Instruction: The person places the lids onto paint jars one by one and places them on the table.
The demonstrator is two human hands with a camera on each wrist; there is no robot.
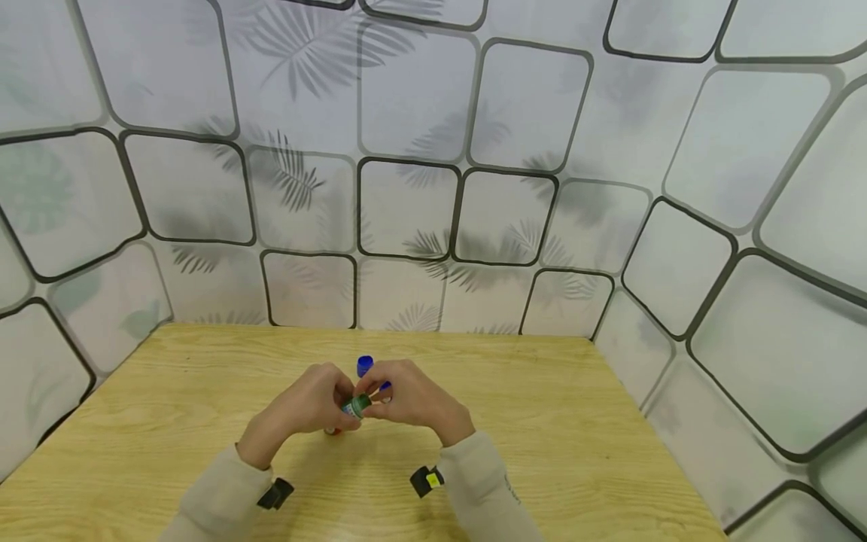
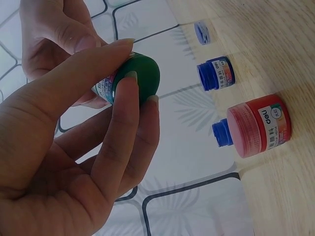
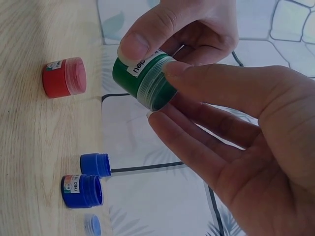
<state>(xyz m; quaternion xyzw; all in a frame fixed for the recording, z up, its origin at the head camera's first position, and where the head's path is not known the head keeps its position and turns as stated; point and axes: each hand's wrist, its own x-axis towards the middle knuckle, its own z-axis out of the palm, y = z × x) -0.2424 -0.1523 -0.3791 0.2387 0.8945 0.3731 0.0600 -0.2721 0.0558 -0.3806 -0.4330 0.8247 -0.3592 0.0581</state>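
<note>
Above the table, both hands hold a small green paint jar tilted on its side. My left hand grips the jar's body, its thumb across the label in the right wrist view. With thumb and fingertips, my right hand pinches the clear ridged lid. A red paint jar, capped with a clear lid, stands on the table near the left hand. Beyond the hands are an uncapped blue paint jar and another blue jar-like piece. A clear bluish lid lies close by.
The wooden table has a light wood grain. Behind it and to the sides hangs a pale covering with dark rounded squares and leaf prints. A dark wrist camera sits by the right sleeve, another camera by the left.
</note>
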